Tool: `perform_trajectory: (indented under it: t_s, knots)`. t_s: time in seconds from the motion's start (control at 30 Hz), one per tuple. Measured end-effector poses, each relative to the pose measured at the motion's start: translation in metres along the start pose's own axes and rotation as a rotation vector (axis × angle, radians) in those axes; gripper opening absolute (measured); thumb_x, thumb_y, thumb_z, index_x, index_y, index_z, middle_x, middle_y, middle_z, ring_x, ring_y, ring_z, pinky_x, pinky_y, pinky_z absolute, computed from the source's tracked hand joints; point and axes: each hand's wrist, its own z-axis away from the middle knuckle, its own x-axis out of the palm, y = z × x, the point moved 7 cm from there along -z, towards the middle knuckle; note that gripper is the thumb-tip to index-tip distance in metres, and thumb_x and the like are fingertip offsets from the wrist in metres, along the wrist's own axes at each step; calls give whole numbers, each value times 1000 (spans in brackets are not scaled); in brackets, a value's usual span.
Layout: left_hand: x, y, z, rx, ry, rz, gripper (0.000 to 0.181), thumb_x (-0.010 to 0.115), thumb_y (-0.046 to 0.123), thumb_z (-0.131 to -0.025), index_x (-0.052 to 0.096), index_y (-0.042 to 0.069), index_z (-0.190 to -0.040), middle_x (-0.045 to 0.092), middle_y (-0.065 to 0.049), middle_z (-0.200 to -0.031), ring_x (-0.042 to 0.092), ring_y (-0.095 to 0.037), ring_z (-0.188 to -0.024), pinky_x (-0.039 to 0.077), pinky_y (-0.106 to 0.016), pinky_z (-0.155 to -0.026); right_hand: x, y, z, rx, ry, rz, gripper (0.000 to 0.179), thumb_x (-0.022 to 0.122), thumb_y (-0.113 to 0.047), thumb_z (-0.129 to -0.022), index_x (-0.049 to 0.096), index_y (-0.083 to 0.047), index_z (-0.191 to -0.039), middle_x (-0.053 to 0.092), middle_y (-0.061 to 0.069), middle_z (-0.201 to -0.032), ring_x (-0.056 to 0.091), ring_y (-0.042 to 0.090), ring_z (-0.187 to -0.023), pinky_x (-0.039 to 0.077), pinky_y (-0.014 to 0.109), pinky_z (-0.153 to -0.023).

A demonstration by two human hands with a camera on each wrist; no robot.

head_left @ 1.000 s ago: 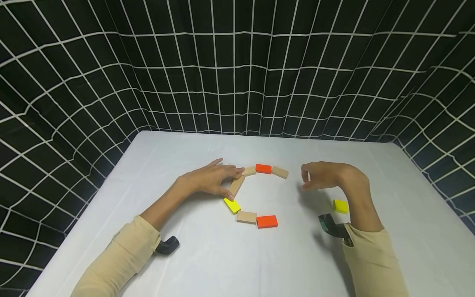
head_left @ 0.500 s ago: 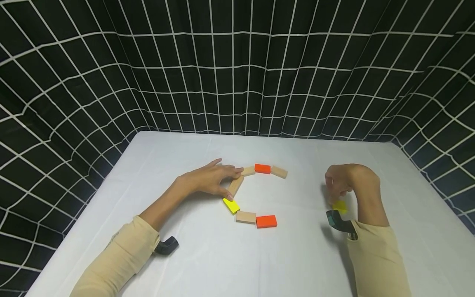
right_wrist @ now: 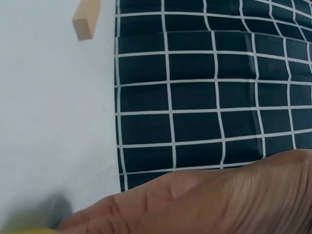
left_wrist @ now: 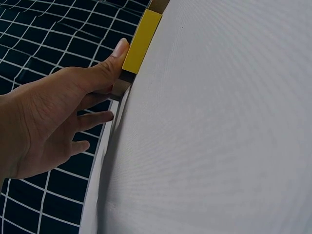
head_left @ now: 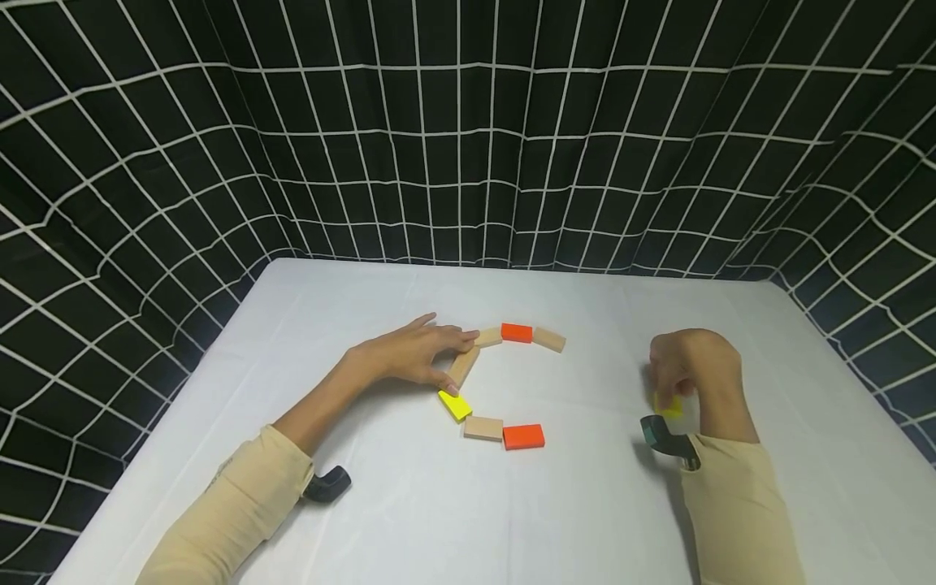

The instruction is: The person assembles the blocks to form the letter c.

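Observation:
My left hand (head_left: pixel 409 353) spans a plain wooden block (head_left: pixel 464 367) at the left of a curved row, thumb at its near end and fingers at its far end. The thumb also lies by a yellow block (head_left: pixel 455 406), which the left wrist view shows close beside it. Over at the right, my right hand (head_left: pixel 691 361) bends downward and pinches a second yellow block (head_left: pixel 674 408) on the white table. The fingers partly cover that block; only its yellow edge (right_wrist: pixel 29 231) shows low in the right wrist view.
Toward the back, the row continues with a wooden block (head_left: pixel 488 337), a red block (head_left: pixel 517 333) and another wooden block (head_left: pixel 549 339). Its near side has a wooden block (head_left: pixel 483 428) and a red block (head_left: pixel 523 437). A black grid curtain (head_left: pixel 439 146) surrounds the white table (head_left: pixel 380 520).
My right hand has moved right and down from beside the row's open side to the lone yellow block, and its fingers have closed on it. The left hand has stayed in place.

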Motion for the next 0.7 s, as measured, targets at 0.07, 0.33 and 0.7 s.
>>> perform_trajectory:
  t_s: [0.07,0.33,0.7]
  knots:
    - [0,0,-1,5,1,2,85,79,55,-88,49,16,-157,40,5,-169,36,-20,-159,8,-57,-136,-1,3,1,18,12,-32,38,89,-18,-76,69,-4,-106,60,7,-88,56,22,-82,45,33,-70]
    - [0,-1,-2,12,-2,16,83,79,56,-87,51,18,-156,41,5,-168,36,-20,-159,8,-58,-135,1,7,-2,-2,-1,15,31,89,-16,-71,71,-7,-94,58,2,-78,52,17,-73,41,30,-66]
    - [0,0,-2,10,-13,11,84,78,56,-88,49,17,-157,40,5,-169,36,-21,-159,8,-58,-135,0,-1,-3,-35,2,47,31,87,-13,-70,73,-7,-96,60,1,-76,54,19,-77,45,32,-69]
